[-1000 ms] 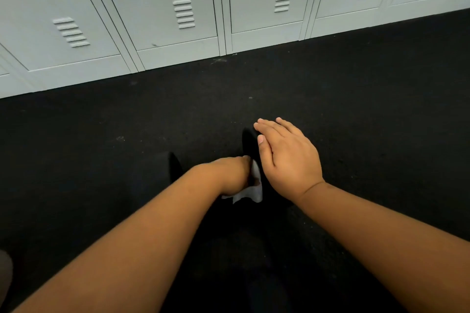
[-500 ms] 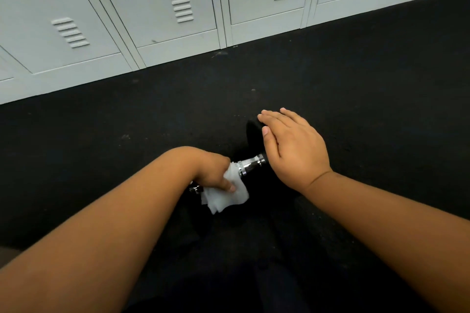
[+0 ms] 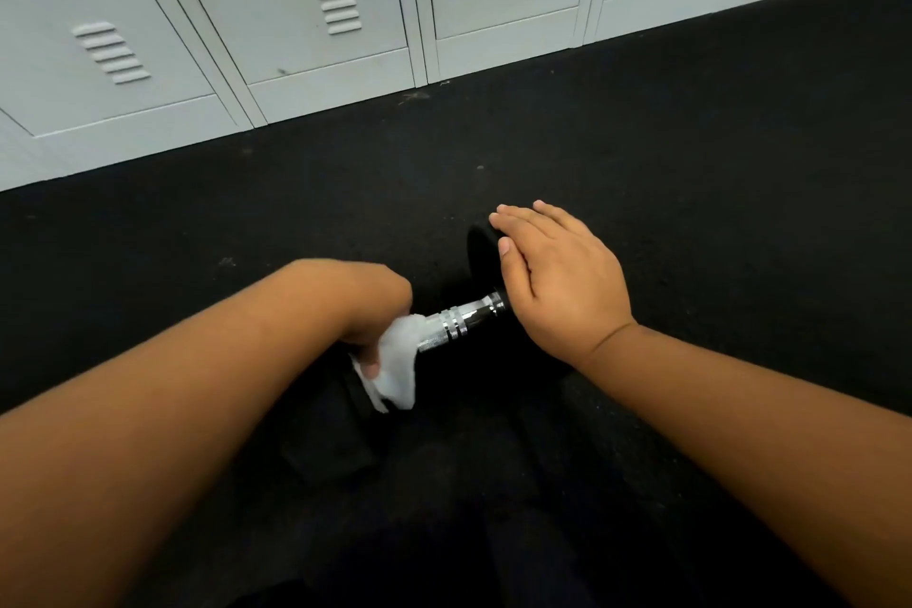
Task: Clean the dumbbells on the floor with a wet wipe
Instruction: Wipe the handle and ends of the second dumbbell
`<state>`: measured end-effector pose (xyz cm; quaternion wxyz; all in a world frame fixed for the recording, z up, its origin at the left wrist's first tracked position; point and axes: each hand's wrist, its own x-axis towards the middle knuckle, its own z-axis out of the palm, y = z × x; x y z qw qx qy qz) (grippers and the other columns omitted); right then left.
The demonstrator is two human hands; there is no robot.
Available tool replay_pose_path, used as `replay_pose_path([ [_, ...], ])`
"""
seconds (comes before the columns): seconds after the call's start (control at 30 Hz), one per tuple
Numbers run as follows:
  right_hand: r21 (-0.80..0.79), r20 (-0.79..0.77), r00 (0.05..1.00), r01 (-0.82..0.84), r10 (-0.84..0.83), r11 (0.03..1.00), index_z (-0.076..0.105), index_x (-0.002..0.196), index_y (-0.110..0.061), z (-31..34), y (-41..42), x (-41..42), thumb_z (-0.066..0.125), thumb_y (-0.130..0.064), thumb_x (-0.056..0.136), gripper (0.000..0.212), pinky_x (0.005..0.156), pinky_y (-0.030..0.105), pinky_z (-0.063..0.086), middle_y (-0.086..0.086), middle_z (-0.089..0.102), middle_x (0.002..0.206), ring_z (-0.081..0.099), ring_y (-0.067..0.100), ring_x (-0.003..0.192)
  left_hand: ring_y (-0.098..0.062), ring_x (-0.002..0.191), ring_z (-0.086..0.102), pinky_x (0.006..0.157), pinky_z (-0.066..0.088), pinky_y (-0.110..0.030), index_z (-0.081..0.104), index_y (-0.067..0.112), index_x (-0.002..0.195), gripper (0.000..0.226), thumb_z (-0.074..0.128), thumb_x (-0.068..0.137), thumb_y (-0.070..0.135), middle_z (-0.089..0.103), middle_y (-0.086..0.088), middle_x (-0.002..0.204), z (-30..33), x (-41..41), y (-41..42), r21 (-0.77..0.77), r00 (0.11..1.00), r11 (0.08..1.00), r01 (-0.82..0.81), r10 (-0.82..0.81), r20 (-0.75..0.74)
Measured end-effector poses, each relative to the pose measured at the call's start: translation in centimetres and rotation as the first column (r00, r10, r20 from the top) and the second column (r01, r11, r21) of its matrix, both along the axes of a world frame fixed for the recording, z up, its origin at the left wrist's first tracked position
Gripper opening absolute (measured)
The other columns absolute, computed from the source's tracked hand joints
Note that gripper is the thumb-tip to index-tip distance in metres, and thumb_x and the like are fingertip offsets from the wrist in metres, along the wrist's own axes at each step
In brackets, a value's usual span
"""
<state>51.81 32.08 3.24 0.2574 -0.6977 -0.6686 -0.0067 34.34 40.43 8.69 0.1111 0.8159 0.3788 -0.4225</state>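
1. Curling round the wipe (image 3: pixel 397 360), the left hand (image 3: pixel 367 311) is pressing it onto the left end of the chrome handle (image 3: pixel 461 322); most of its fingers are hiding under the wrist, so I am judging the grip from the bunched wipe and one fingertip showing beside it.
2. Lying flat with fingers straight and together, the right hand (image 3: pixel 552 277) is resting on the right weight head (image 3: pixel 481 252), holding nothing; I judge it is steadying the dumbbell so it does not roll while the handle is being rubbed.
3. Sitting on the black floor (image 3: pixel 691 138) between the two forearms, the dumbbell is lying with its handle running from lower left up to the right; its left head is blending into the dark floor and is hard to make out.
4. Standing along the far edge of the floor, grey lockers (image 3: pixel 296 15) are all showing closed doors, so their contents are hidden.
5. No open container is showing anywhere.
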Motion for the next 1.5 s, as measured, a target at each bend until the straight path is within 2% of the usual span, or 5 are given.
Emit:
replay_pose_path([
  [0.1, 0.013, -0.004, 1.000, -0.001, 0.001, 1.000, 0.060, 0.130, -0.019, -0.1, 0.0, 0.2, 0.030, -0.033, 0.099, 0.045, 0.114, 0.032, 0.031, -0.003, 0.060, 0.134, 0.047, 0.017, 0.131, -0.022, 0.084, 0.066, 0.080, 0.056, -0.037, 0.067, 0.021, 0.090, 0.082, 0.057, 0.017, 0.058, 0.070, 0.000, 0.090, 0.5, -0.1, 0.3, 0.029, 0.999, 0.999, -0.032, 0.032, 0.001],
  [0.43, 0.027, -0.013, 1.000, 0.015, -0.014, 1.000, 0.061, 0.129, -0.019, 0.1, -0.1, 0.0, 0.035, -0.031, 0.098, 0.042, 0.114, 0.029, 0.030, -0.004, 0.060, 0.133, 0.047, 0.017, 0.131, -0.020, 0.094, 0.067, 0.092, 0.053, -0.040, 0.067, 0.018, 0.105, 0.052, 0.083, 0.065, 0.046, 0.071, 0.000, 0.101, -3.9, 1.2, 1.3, -0.228, 0.974, 0.952, -0.205, 0.222, 0.051],
  [0.7, 0.022, -0.019, 1.000, 0.010, -0.010, 1.000, 0.061, 0.128, -0.019, 0.2, -0.4, 0.0, 0.034, -0.032, 0.098, 0.043, 0.113, 0.029, 0.030, -0.004, 0.061, 0.133, 0.047, 0.017, 0.131, -0.021, 0.096, 0.066, 0.082, 0.051, -0.028, 0.065, 0.014, 0.107, 0.043, 0.078, 0.069, 0.028, 0.069, -0.005, 0.107, -4.5, 1.3, 1.1, -0.208, 0.989, 0.973, -0.097, 0.070, -0.133],
  [1.23, 0.001, -0.024, 1.000, 0.016, -0.016, 1.000, 0.060, 0.129, -0.023, -0.1, 0.5, 0.0, 0.027, -0.038, 0.096, 0.049, 0.110, 0.037, 0.037, -0.006, 0.059, 0.134, 0.045, 0.018, 0.133, -0.019, 0.097, 0.059, 0.079, 0.043, -0.027, 0.053, 0.017, 0.108, 0.025, 0.065, 0.088, 0.024, 0.059, 0.000, 0.100, -5.5, 4.4, -0.6, -0.263, 0.774, 0.939, -0.222, 0.334, 0.538],
  [1.5, 0.023, -0.043, 0.999, 0.022, -0.021, 0.999, 0.061, 0.128, -0.022, -0.4, 0.4, 0.1, 0.030, -0.035, 0.096, 0.046, 0.109, 0.038, 0.038, -0.006, 0.060, 0.133, 0.046, 0.019, 0.133, -0.024, 0.103, 0.060, 0.089, 0.044, -0.033, 0.055, 0.012, 0.121, 0.053, 0.052, 0.091, 0.055, 0.064, -0.004, 0.114, -4.1, 1.9, 0.2, -0.162, 0.984, 0.978, -0.130, 0.147, 0.099],
])
